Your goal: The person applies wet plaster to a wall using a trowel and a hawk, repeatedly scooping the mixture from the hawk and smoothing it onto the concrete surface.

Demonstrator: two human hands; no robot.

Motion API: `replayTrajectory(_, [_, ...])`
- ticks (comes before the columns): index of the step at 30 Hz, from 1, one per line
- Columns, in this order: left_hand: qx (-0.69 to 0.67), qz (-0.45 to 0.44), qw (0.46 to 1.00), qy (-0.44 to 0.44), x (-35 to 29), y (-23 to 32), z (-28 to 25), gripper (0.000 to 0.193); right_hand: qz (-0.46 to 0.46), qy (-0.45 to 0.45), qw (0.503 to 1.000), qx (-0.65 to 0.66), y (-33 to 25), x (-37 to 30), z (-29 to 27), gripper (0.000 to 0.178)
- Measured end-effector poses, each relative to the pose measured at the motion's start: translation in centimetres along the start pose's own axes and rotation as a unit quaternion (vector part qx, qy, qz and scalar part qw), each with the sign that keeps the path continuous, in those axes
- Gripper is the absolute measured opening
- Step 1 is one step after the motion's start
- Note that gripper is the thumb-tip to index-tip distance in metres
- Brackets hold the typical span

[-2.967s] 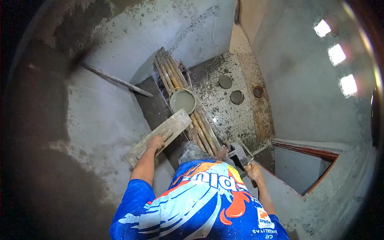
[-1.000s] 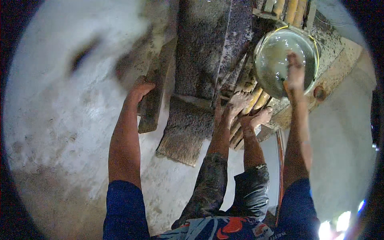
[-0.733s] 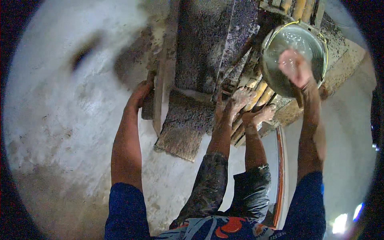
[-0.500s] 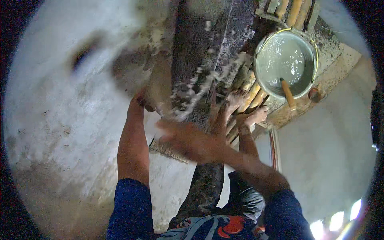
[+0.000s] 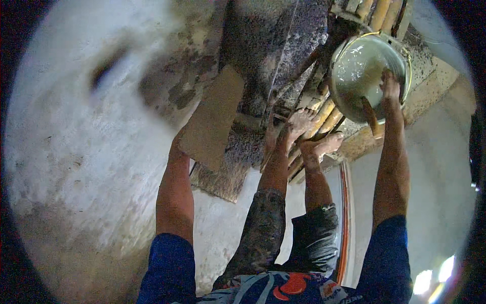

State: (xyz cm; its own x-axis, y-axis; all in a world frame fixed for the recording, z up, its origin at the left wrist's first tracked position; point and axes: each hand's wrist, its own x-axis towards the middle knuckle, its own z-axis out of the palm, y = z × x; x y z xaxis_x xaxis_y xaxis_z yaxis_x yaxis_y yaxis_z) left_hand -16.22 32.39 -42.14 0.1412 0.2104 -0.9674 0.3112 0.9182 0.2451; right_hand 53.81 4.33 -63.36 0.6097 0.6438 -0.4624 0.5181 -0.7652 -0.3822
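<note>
A flat tan board [image 5: 215, 121] slants in front of my left hand, which grips it from behind. That hand's fingers are hidden; my left forearm comes up to the board's lower left edge. To the right, my right hand [image 5: 389, 86] is at a round bucket [image 5: 340, 109] of cloudy water [image 5: 362, 66], inside its right rim. Its fingers point down to the water, apparently open, and nothing shows in them. Beside it, a tool with a wooden handle [image 5: 373, 119] leans on the bucket's near rim, its other end in the water.
My bare feet [image 5: 304, 121] stand on bamboo poles [image 5: 331, 120] close to the bucket. Dark, spattered planks [image 5: 273, 45] run along the middle, and a rough board end [image 5: 217, 182] juts out below. A stained pale wall [image 5: 76, 152] fills the left side. The bucket has a yellowish bail handle [image 5: 409, 71].
My right hand has swung from in front of the board over to the bucket on the right. Bits of wet material that were flying in the middle are gone from the air.
</note>
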Motion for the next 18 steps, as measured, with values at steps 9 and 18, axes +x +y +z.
replayTrajectory(9, [0.146,-0.099,0.979,0.103,4.3,-2.9,-3.6,0.058,-0.132,-0.514,0.709,0.464,-31.7,-16.7,-0.4,0.035])
replayTrajectory(18, [0.299,0.064,0.933,0.191,3.1,1.0,2.5,0.044,-0.251,-0.285,0.853,0.359,-39.1,-26.7,1.6,0.046])
